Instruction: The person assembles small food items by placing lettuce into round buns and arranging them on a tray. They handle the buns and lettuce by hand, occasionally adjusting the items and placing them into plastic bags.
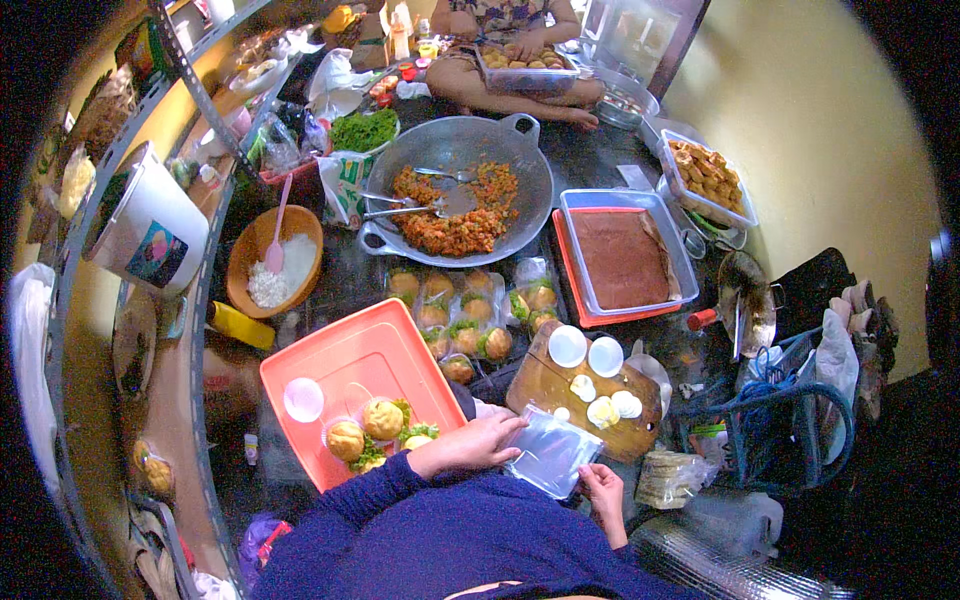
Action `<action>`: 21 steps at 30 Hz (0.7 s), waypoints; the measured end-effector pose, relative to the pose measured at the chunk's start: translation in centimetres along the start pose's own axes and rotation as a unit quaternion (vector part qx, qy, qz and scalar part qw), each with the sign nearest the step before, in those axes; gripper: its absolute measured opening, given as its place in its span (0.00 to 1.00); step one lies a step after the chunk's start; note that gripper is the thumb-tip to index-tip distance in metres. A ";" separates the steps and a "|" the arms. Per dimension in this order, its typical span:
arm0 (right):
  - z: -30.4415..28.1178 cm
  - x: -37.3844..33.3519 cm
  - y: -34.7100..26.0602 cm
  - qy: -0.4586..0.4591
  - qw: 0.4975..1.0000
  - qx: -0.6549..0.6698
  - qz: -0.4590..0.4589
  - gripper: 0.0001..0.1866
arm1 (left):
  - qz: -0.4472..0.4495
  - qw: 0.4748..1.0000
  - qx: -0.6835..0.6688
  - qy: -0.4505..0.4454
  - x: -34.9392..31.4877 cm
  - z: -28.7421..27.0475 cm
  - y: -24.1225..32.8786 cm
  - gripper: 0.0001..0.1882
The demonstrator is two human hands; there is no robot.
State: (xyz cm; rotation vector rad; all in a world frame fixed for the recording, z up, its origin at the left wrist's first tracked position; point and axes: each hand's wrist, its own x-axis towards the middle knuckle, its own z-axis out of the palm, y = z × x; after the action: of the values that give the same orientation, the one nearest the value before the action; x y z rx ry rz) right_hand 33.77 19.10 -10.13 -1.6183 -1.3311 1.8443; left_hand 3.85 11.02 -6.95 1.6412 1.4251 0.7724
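Note:
A clear plastic bag (552, 458) lies flat between my hands, close to my lap. My left hand (470, 447) grips its left edge, with the fingers reaching over the plastic. At the bag's lower right corner, my right hand (602, 490) pinches the edge between thumb and fingers. Just beyond is a wooden cutting board (527, 380) bearing pieces of boiled egg (603, 411) and two round white cups (567, 346). Beside my left forearm, an orange lid (350, 365) carries filled buns (383, 418) with green leaves and a pale paper cup (303, 399).
Packed buns (478, 308) stand beyond the lid. A big pan (372, 160) holds orange filling and utensils. Right of it sits a tub of brown cake (625, 262). A wooden bowl (240, 270) and metal shelf are left. Another person's hand (528, 45) is at a far tub.

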 end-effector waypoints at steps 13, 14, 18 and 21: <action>2.1 -1.4 -3.6 -0.046 0.999 -0.007 -0.028 0.06 | -0.082 0.995 -0.056 0.022 0.2 -1.4 2.0 0.30; 2.0 -1.4 -4.0 -0.052 0.998 0.002 -0.045 0.06 | -0.111 0.990 -0.084 0.013 0.2 -1.6 2.0 0.30; 1.8 -1.5 -5.4 -0.095 0.991 -0.046 -0.080 0.11 | -0.041 0.998 -0.003 0.050 0.4 -1.6 1.7 0.28; 2.1 -1.9 -6.2 -0.083 0.986 -0.071 -0.123 0.16 | -0.043 0.998 0.007 0.052 0.8 -1.4 1.0 0.22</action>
State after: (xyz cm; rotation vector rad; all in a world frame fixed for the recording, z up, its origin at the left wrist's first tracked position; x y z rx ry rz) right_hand 30.51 19.93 -4.19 -1.3145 -1.6871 1.8001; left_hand 3.27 11.98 -5.49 1.5591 1.5650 0.8107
